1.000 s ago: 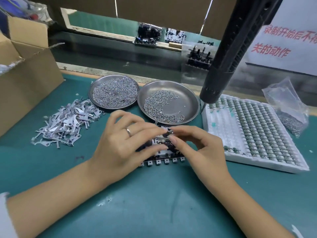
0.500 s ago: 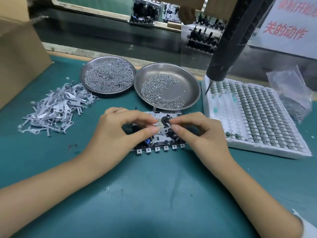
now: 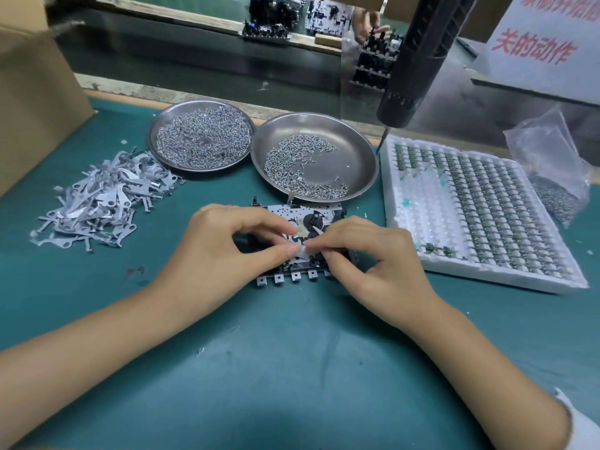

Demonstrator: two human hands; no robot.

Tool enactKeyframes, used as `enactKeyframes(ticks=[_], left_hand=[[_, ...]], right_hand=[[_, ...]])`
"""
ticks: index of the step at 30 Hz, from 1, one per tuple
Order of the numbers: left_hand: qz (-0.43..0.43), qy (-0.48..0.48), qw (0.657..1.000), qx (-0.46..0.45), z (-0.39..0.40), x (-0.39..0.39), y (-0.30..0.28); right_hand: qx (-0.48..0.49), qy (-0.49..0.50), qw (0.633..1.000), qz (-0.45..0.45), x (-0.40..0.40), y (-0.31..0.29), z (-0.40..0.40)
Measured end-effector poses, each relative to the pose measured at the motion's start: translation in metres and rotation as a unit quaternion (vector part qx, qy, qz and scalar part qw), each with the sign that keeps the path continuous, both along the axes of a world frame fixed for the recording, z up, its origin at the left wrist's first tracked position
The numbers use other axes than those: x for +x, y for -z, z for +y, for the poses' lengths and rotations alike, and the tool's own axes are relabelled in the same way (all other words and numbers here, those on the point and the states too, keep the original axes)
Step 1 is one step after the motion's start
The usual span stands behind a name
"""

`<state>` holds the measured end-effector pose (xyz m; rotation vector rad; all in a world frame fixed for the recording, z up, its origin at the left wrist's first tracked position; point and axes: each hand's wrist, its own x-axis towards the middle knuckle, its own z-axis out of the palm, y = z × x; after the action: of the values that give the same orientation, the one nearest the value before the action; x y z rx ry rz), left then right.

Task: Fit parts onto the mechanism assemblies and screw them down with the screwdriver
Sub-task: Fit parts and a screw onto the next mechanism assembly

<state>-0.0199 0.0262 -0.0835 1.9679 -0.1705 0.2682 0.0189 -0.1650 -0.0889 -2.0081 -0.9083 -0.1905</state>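
A mechanism assembly [image 3: 316, 216], a metal plate with black parts and a row of square tabs along its near edge, lies on the green mat at centre. My left hand [image 3: 227, 245] and my right hand [image 3: 370, 254] meet over it. Between the thumbs and fingertips of both hands sits a small flat grey metal part [image 3: 303, 250], pinched and held against the assembly. The hands hide most of the assembly. A black electric screwdriver [image 3: 412, 69] hangs at upper right, untouched, with its bit over the foam tray's far corner.
Two steel dishes of screws [image 3: 201, 138] [image 3: 354, 151] stand behind the assembly. A heap of flat grey metal levers [image 3: 100, 196] lies to the left, beside a cardboard box [image 3: 35, 102]. To the right are a white foam tray of small parts [image 3: 480, 206] and a plastic bag [image 3: 552, 164].
The view has tilted down and moved closer. Both hands stay on the assembly, their fingertips shifting slightly toward the near edge with the small part.
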Motion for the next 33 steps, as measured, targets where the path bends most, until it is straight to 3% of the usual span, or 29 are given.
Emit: enactKeyframes(ticks=[18,23,30,33], left_hand=[[0.047,0.004,0.999,0.012,-0.001,-0.003,-0.005],[0.054,0.007,0.998,0.017,-0.002,-0.004,-0.005],[0.046,0.014,0.998,0.028,-0.002,-0.004,-0.005],[0.031,0.013,0.999,0.036,-0.001,-0.003,-0.004]], right_hand=[[0.004,0.009,0.998,0.068,-0.002,-0.003,-0.001],[-0.032,-0.009,0.999,0.024,0.0,0.0,-0.002],[-0.002,0.014,1.0,0.001,-0.001,0.007,0.001],[0.069,0.04,0.995,0.063,-0.001,0.005,-0.001]])
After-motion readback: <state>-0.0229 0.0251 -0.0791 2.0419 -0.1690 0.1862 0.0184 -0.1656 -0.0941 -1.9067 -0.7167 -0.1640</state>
